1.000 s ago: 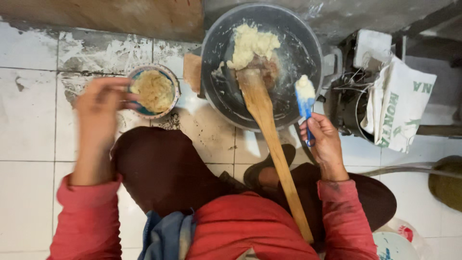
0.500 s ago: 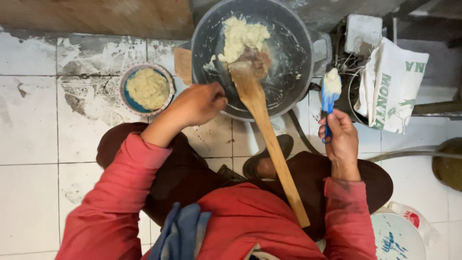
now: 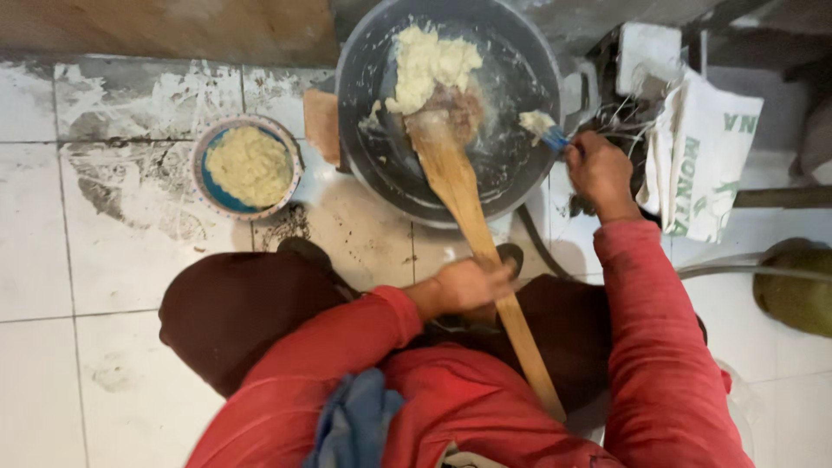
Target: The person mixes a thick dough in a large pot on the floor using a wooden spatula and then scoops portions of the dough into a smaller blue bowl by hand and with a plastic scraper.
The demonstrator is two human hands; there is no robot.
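- Left hand closed around the shaft of the long wooden paddle, about midway down its length, near the person's lap.
- Paddle runs on a diagonal: handle end low and right over the red top, broad flat blade far up inside the large dark round metal pan.
- Blade tip sits against the pale yellow lumpy dough mass at the far side of the pan, with a brownish patch just right of the blade.
- Right hand clenched on the small blue-handled scraper, at the pan's right rim.
- Scraper tip carries a lump of the same pale dough and points in over the pan's inner right wall.
- Pan sits on the stained white tiled floor, far centre, smeared inside with dough residue.
- Left of the pan, a small round bowl with a blue inside holds a pale yellow crumbly filling; it stands apart from both hands.
- Between bowl and pan, a small brown wooden block touches the pan's left edge.
- Right of the pan, a white sack with green print hangs beside a cluttered dark metal frame.
- Far right, part of a green rounded object, cut off by the frame edge.
- Both sleeves red; dark brown trousers over bent knees; blue cloth at the chest, near bottom.
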